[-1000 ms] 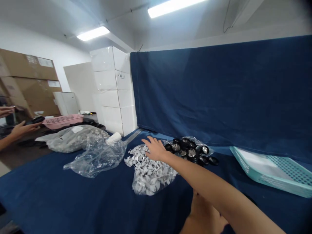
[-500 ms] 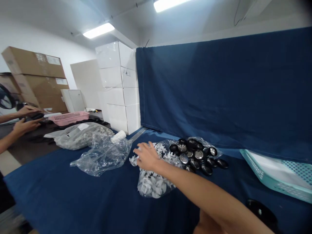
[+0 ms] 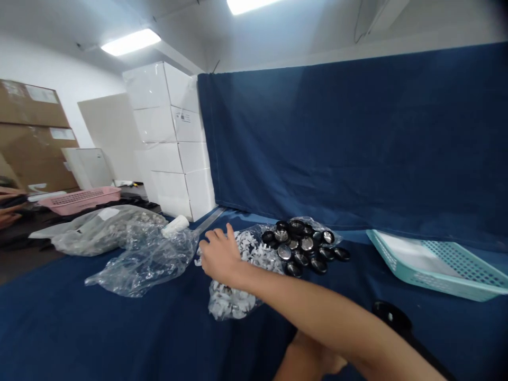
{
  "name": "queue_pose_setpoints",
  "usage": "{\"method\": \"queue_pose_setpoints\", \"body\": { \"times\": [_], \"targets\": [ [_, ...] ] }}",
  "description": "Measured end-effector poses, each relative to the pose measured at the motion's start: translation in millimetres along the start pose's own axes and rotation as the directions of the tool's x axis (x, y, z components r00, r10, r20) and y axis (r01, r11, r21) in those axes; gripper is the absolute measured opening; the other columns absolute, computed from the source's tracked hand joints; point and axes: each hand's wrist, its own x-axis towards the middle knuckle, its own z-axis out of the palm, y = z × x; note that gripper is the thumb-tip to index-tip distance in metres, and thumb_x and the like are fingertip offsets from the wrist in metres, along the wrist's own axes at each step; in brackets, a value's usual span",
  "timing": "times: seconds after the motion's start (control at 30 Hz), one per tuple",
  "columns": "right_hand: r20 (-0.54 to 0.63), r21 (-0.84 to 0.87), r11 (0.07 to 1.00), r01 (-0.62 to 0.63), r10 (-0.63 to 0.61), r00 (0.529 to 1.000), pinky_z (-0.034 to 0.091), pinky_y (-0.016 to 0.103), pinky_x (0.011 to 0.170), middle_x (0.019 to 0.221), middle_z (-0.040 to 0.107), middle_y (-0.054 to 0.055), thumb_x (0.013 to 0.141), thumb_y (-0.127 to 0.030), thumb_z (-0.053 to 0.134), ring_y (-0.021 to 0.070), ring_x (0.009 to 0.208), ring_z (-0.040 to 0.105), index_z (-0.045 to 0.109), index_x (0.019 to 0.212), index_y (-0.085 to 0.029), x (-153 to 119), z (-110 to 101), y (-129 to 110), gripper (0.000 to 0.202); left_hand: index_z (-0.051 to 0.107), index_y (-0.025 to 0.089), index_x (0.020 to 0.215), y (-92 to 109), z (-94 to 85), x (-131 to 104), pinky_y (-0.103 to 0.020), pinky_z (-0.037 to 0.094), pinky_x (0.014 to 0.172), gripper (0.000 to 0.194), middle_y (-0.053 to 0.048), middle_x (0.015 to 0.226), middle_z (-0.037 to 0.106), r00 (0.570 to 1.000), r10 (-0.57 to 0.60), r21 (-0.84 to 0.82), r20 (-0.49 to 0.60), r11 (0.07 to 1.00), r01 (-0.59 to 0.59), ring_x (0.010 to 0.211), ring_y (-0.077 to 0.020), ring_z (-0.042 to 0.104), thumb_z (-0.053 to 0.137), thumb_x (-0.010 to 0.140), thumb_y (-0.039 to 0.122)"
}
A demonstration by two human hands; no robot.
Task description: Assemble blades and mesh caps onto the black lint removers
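Observation:
My right hand point(image 3: 220, 258) reaches across from the lower right over a heap of small white plastic pieces point(image 3: 254, 254). Its fingers are bent and apart, one standing up, and some fingertips are hidden; nothing shows in its grasp. Under it, more white pieces lie in a clear plastic bag point(image 3: 232, 306). My left hand point(image 3: 335, 364) is low at the bottom edge, mostly covered by my right forearm, so its fingers do not show. To its right, a black round-headed object with a long handle point(image 3: 392, 316) rests on the blue cloth, its far end cut off.
Several round black parts with shiny faces point(image 3: 305, 246) are piled right of the white pieces. A teal basket point(image 3: 432, 278) stands at right. Left are crumpled clear plastic point(image 3: 146, 267), a filled bag point(image 3: 95, 230) and a pink basket point(image 3: 85, 200). Another person's hands point(image 3: 10, 206) show at far left.
The view has swung right, so things appear farther left. My right hand stays over the white pieces, its fingers more bent than before. More of my left hand and the black handle shows.

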Motion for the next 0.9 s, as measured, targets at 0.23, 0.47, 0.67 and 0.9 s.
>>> {"method": "queue_pose_setpoints", "body": {
  "times": [0.23, 0.47, 0.67, 0.9],
  "targets": [
    [-0.12, 0.251, 0.944, -0.214, 0.25, 0.961, 0.038, 0.038, 0.089, 0.086, 0.068, 0.003, 0.08, -0.023, 0.065, 0.0209, 0.087, 0.06, 0.064, 0.085, -0.02, -101, -120, 111, 0.006, 0.063, 0.027, 0.114, 25, -30.6, 11, -0.054, 0.037, 0.102, 0.033, -0.005, 0.126, 0.062, 0.99, -0.139, 0.134, 0.04, 0.982, 0.132, 0.116, -0.0321, 0.054, 0.059, 0.083, 0.038],
    [-0.059, 0.693, 0.54, -0.477, 0.702, 0.71, 0.045, 0.028, 0.064, 0.073, 0.067, 0.001, 0.073, -0.035, 0.075, 0.0174, 0.068, 0.062, 0.058, 0.086, -0.02, -276, -171, 201, 0.026, 0.059, 0.026, 0.11, 22, -27.6, 20, -0.043, 0.041, 0.099, 0.026, -0.004, 0.121, 0.062, 0.985, -0.109, 0.1, -0.132, 0.987, 0.123, 0.111, -0.0259, 0.056, 0.057, 0.084, 0.033],
    [0.161, 0.918, 0.084, -0.389, 0.815, 0.556, 0.044, 0.03, 0.068, 0.08, 0.07, 0.002, 0.068, -0.04, 0.08, 0.0183, 0.075, 0.063, 0.058, 0.107, -0.023, -352, -158, 200, 0.047, 0.057, 0.025, 0.112, 19, -29.5, 28, -0.039, 0.044, 0.098, 0.027, -0.005, 0.12, 0.058, 0.961, -0.125, 0.046, -0.245, 0.989, 0.14, 0.11, -0.0236, 0.057, 0.05, 0.09, 0.04],
    [0.263, 0.939, -0.09, -0.333, 0.811, 0.523, 0.042, 0.027, 0.062, 0.083, 0.071, 0.003, 0.066, -0.04, 0.082, 0.0189, 0.077, 0.062, 0.062, 0.106, -0.022, -367, -128, 198, 0.048, 0.059, 0.025, 0.107, 12, -23.0, 27, -0.038, 0.05, 0.087, 0.029, -0.004, 0.11, 0.061, 0.926, -0.206, 0.013, -0.316, 0.975, 0.221, 0.096, -0.0214, 0.061, 0.049, 0.089, 0.045]
  ]
}}
